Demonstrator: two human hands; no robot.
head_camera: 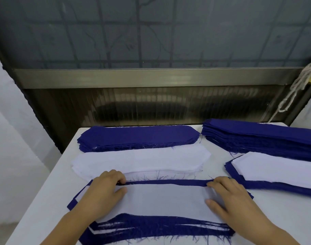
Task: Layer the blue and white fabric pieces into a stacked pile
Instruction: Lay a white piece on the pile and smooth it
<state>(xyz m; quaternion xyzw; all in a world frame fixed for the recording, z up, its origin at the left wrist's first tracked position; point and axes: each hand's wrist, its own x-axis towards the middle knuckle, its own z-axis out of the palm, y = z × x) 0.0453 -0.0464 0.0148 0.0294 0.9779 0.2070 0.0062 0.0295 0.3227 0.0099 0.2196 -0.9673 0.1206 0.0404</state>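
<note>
Left hand (105, 190) and right hand (227, 193) pinch the near layered blue-and-white fabric stack's (161, 197) folded edge; long white fabric pile (140, 161) and dark blue fabric pile (138, 137) lie behind.

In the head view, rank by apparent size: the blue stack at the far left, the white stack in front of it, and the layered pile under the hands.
1. Layered pile, though it lies nearest the camera.
2/3. White stack and far-left blue stack look alike; not ranked.
</note>
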